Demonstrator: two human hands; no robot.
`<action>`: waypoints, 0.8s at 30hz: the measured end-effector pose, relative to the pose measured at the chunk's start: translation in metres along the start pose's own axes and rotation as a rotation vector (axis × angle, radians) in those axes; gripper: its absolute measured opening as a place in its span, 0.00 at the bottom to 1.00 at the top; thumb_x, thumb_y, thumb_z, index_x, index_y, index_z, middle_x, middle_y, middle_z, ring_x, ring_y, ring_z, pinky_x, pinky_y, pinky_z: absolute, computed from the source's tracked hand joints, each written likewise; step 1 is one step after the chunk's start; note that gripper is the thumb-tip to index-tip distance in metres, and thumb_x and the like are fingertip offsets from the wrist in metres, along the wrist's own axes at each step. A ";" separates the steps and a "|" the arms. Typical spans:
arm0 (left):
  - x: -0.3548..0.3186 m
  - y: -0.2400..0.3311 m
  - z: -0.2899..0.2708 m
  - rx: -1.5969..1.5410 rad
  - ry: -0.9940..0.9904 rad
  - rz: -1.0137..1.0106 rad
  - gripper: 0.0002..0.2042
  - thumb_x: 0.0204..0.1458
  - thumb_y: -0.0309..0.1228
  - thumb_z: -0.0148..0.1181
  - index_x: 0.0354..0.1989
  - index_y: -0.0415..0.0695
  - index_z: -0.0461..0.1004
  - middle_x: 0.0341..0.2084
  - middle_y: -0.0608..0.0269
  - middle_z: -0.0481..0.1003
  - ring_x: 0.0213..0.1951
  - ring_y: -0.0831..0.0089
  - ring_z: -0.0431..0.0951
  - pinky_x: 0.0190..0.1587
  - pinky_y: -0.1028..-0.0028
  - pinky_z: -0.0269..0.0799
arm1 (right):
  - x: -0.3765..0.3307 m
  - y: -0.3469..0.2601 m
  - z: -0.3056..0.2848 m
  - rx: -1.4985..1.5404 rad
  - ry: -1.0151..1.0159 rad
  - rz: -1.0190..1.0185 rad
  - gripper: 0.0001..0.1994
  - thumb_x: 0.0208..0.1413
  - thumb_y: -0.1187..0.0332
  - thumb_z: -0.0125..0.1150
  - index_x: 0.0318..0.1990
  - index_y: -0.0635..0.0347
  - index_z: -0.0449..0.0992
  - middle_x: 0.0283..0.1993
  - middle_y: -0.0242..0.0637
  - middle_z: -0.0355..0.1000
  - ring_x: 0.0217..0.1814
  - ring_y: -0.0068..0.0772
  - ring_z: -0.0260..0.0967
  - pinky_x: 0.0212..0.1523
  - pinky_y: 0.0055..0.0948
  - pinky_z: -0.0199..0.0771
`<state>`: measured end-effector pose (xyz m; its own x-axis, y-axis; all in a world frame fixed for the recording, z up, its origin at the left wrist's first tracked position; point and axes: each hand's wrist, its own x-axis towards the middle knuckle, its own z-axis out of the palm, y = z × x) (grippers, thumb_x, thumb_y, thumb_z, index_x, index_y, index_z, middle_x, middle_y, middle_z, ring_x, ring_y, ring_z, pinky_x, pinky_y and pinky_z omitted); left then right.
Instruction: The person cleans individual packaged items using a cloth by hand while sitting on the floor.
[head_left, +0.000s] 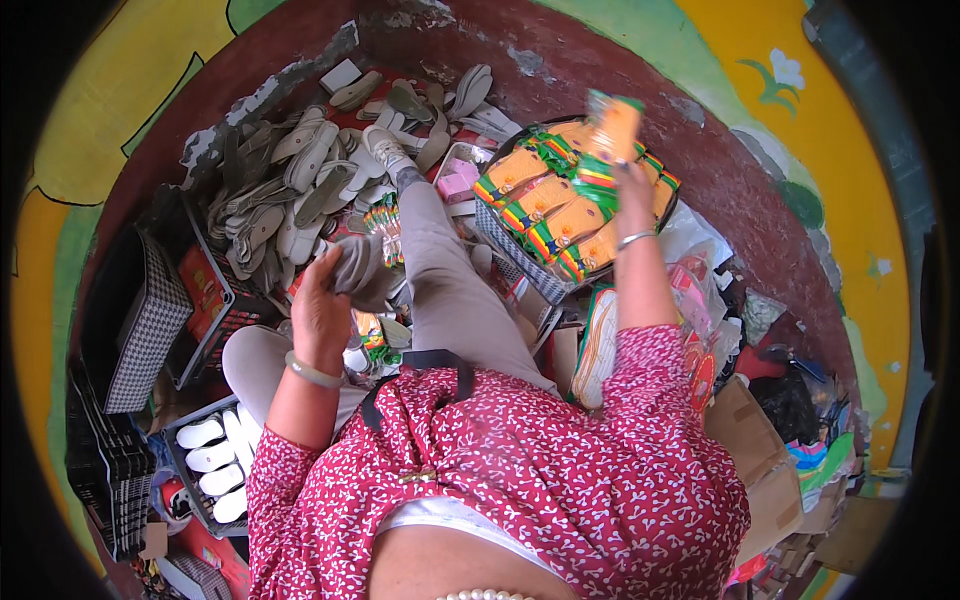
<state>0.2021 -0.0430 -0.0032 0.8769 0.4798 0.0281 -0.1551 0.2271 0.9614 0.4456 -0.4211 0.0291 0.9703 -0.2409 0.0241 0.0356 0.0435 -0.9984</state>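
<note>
My right hand (632, 192) is raised over a basket (545, 285) and grips a wrapped orange insole pack (612, 135) with green, yellow and red bands. Motion smears the pack a little. Similar orange insole packs (548, 197) lie in rows inside the basket. On the left, the fingers of my left hand (320, 312) close round some grey shoe soles (360, 268), which are blurred. Beyond them spreads a big heap of loose grey and white soles (310, 165). Between my legs lies a bundle of striped bands (384, 228).
White soles (212, 458) fill a crate at the lower left, near stacked dark crates (150, 310). Pink pieces (458, 180) sit in a small tray beside my outstretched foot (385, 150). Cardboard boxes (750, 440) and plastic bags (695, 285) crowd the right.
</note>
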 end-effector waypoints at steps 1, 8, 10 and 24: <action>-0.005 0.002 -0.007 -0.172 0.031 -0.094 0.16 0.56 0.34 0.47 0.44 0.32 0.70 0.44 0.55 0.72 0.48 0.65 0.70 0.57 0.67 0.59 | 0.032 0.030 -0.042 0.131 0.055 0.000 0.07 0.51 0.71 0.57 0.36 0.64 0.74 0.29 0.28 0.68 0.29 0.21 0.65 0.32 0.23 0.67; -0.025 0.004 -0.051 -0.418 0.317 -0.339 0.15 0.52 0.30 0.50 0.42 0.30 0.70 0.41 0.52 0.73 0.46 0.63 0.72 0.55 0.65 0.63 | 0.096 0.075 -0.131 0.194 0.363 0.443 0.09 0.50 0.72 0.58 0.41 0.55 0.72 0.39 0.31 0.69 0.36 0.31 0.65 0.33 0.28 0.63; -0.029 0.003 -0.054 -0.419 0.336 -0.344 0.14 0.52 0.29 0.50 0.41 0.31 0.70 0.41 0.53 0.73 0.46 0.63 0.72 0.55 0.65 0.62 | 0.103 0.084 -0.126 0.178 0.398 0.472 0.09 0.49 0.72 0.59 0.39 0.55 0.73 0.38 0.31 0.69 0.36 0.31 0.65 0.32 0.29 0.63; -0.037 0.002 -0.045 -0.448 0.326 -0.408 0.12 0.52 0.29 0.49 0.40 0.33 0.71 0.41 0.55 0.73 0.46 0.65 0.71 0.55 0.67 0.62 | 0.116 0.086 -0.112 -1.135 0.297 0.277 0.25 0.38 0.59 0.64 0.42 0.68 0.74 0.47 0.52 0.71 0.50 0.41 0.70 0.49 0.32 0.68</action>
<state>0.1488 -0.0220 -0.0148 0.7346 0.4958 -0.4632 -0.0762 0.7386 0.6698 0.5346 -0.5538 -0.0599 0.8134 -0.5783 -0.0621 -0.5407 -0.7126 -0.4470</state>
